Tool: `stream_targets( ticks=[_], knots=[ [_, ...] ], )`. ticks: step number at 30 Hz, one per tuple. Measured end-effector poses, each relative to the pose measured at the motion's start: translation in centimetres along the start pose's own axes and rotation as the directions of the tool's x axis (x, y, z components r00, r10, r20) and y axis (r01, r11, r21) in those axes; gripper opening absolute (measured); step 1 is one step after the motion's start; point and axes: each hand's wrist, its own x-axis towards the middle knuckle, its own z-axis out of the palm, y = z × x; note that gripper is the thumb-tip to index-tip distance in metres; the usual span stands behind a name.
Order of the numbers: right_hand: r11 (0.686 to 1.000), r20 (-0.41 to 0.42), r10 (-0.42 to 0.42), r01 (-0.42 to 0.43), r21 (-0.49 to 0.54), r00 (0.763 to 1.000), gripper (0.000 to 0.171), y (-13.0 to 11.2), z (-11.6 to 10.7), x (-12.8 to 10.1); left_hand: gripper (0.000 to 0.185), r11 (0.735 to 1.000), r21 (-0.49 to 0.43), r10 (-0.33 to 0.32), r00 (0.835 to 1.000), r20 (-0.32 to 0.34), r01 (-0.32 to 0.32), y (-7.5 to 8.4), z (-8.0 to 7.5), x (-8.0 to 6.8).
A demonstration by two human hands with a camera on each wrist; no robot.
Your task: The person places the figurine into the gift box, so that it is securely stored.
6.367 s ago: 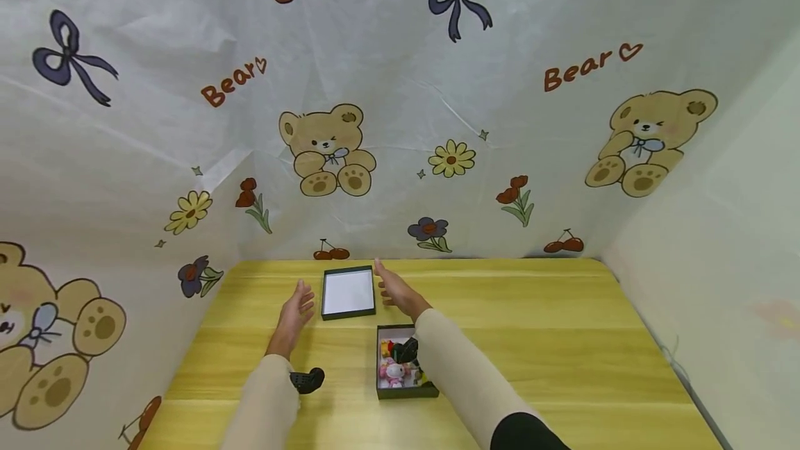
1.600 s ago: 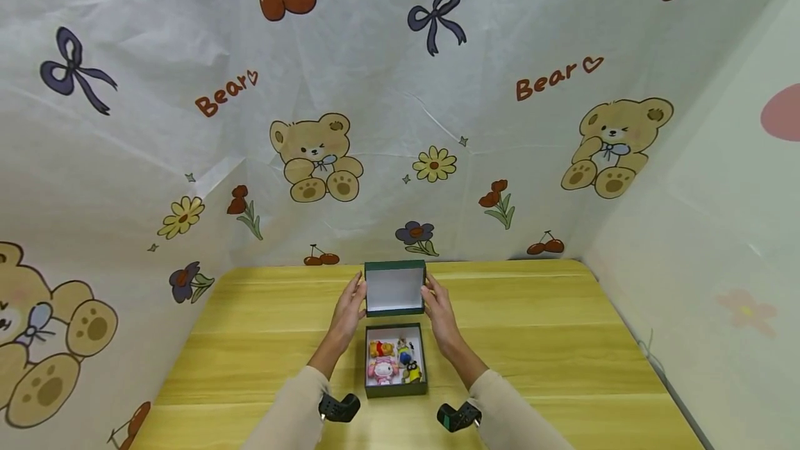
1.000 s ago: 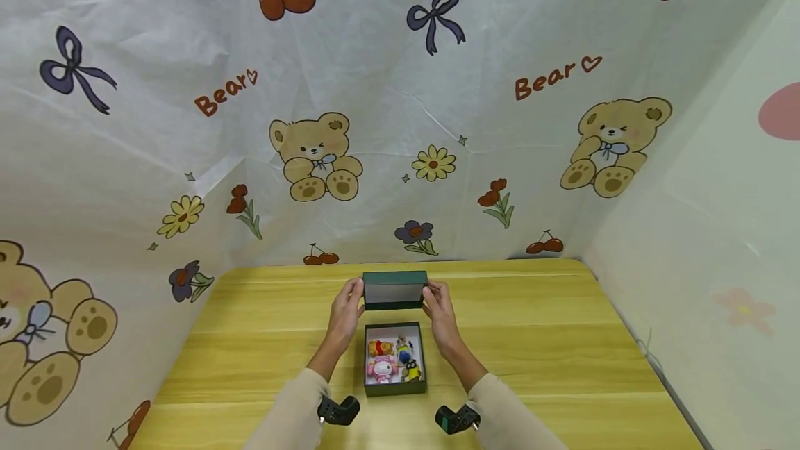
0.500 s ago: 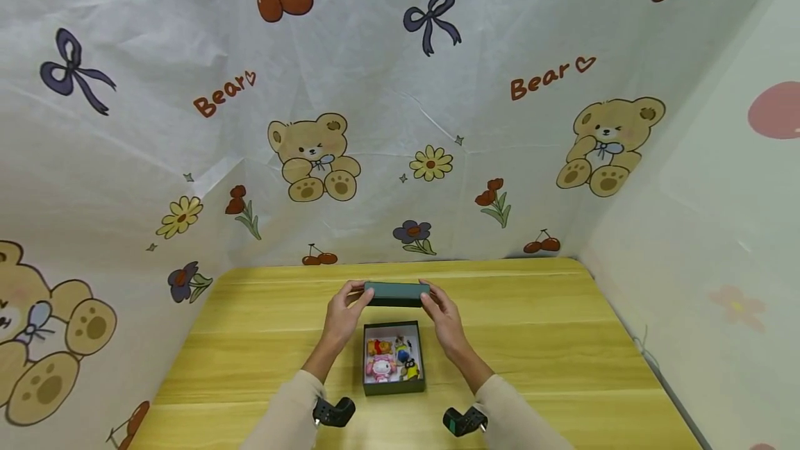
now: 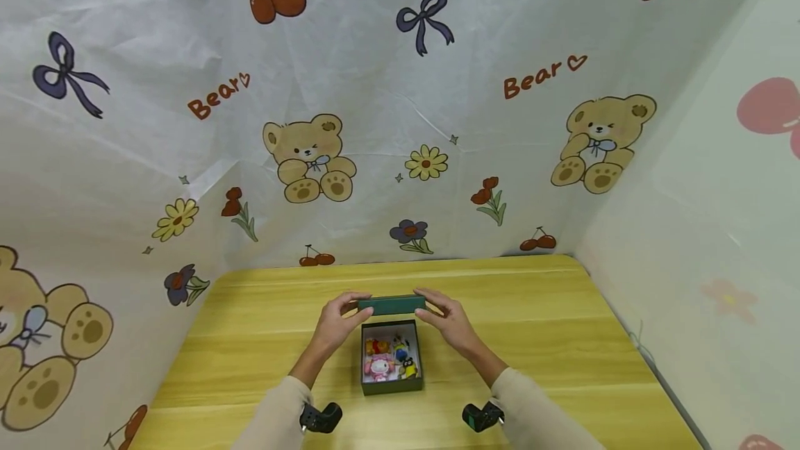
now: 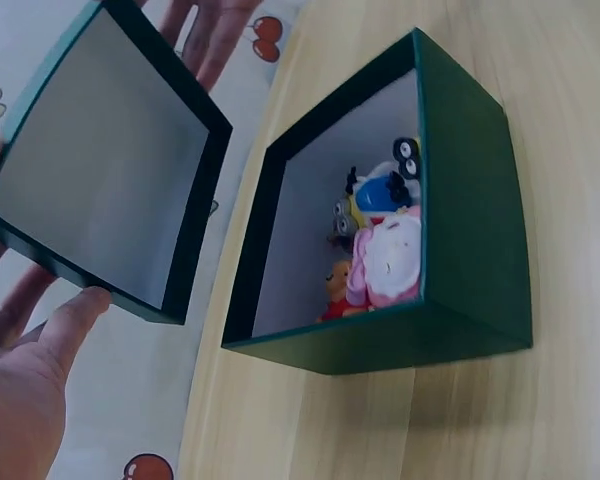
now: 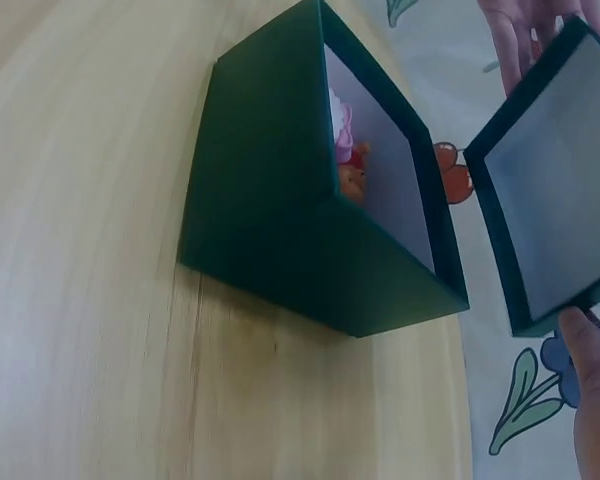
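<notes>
Between both hands a dark green box lid (image 5: 392, 305) is held up just behind the open box, its pale inside facing down toward it. My left hand (image 5: 337, 319) pinches the lid's left end, thumb on the near edge. At the other end my right hand (image 5: 447, 318) grips it the same way. Below stands the green box (image 5: 392, 387), with a pink-and-white figure (image 5: 379, 368), a red-and-orange bear figure (image 5: 377, 346), a blue-and-yellow figure (image 5: 401, 349) and a yellow figure with black goggles (image 5: 408, 368) inside. The wrist views show lid and box apart.
The box stands on a yellow wood-grain table (image 5: 531, 339). A white curtain with printed bears (image 5: 312, 158) hangs behind the table. A pale wall (image 5: 700, 242) rises on the right, with a thin cable (image 5: 640, 339) along the table's right edge.
Earlier the lid lay on the table at the back left. Both hands have since lifted it, tilted it from inside-facing-me to inside-down, and brought it slightly nearer the box.
</notes>
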Motion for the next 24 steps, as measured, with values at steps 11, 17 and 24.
stream_targets(
  ticks=[11,17,24],
  knots=[
    [1.000,0.102,0.011,-0.012,0.010,0.995,0.046,1.4,-0.5,-0.2,0.039,0.997,0.077,-0.019,0.985,0.169,0.006,-0.3,-0.5,-0.9],
    [1.000,0.124,0.022,-0.023,0.005,0.992,0.046,1.6,-0.8,-0.4,0.043,0.993,0.116,0.008,0.973,0.231,-0.035,-0.6,-0.6,-1.1],
    [0.999,0.148,0.015,-0.007,-0.053,0.989,0.046,1.7,-0.8,-0.9,0.042,0.985,0.165,0.011,0.959,0.284,-0.060,-0.6,-0.2,-1.7]
  ],
)
